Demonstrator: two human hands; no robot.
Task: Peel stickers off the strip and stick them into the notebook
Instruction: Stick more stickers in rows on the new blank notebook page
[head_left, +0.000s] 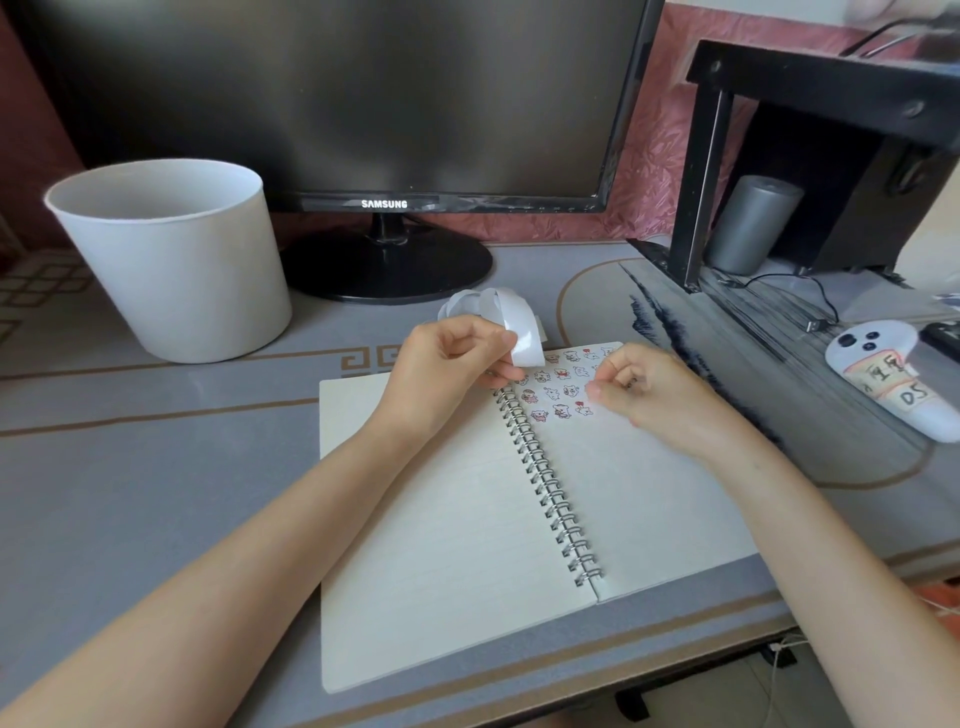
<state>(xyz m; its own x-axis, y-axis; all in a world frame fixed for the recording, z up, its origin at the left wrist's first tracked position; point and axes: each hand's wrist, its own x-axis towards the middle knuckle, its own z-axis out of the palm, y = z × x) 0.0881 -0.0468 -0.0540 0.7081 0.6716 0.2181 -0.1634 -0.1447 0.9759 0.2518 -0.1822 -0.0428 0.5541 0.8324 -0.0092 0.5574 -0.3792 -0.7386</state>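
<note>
Left grip (452, 364) pinches the strip (522, 338), right grip (644, 389) is pinched over the notebook (649, 493), holding anything? can't tell. Align with the stuck stickers (560, 410), press flat.

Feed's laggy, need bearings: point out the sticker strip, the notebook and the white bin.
sticker strip (522, 338), head view, curled backing.
notebook (441, 519), head view, bare left page.
white bin (176, 270), head view, outer wall.

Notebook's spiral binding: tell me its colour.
Silver, shiny metal spiral binding, seen best in the head view.
</note>
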